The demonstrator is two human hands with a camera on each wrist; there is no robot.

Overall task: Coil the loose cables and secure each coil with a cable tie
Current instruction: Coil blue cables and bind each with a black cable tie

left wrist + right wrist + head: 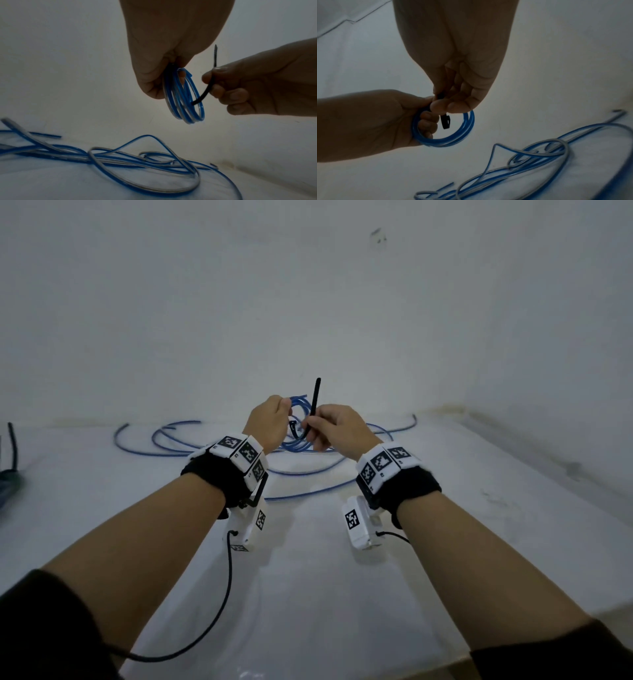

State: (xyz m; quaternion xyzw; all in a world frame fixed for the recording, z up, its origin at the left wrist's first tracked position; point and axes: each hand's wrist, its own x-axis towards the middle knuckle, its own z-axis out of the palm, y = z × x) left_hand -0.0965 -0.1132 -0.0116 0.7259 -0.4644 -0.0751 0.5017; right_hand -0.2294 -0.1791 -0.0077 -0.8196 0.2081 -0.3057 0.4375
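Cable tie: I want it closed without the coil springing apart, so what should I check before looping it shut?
1. Coil gathered in the left hand: ok, the fingers curl round its loops.
2. Right hand grip on the cable tie: ok, pinched partway along.
3. Tie passed through the coil: ok, the strap enters the ring and its head end hangs inside, by the right wrist view.
4. Tail free to bend round: ok, it sticks up above the right hand.
5. Tail in the head: not ok, the tie is not yet closed.
6. Held coil free of the loose cables on the table: cannot tell.
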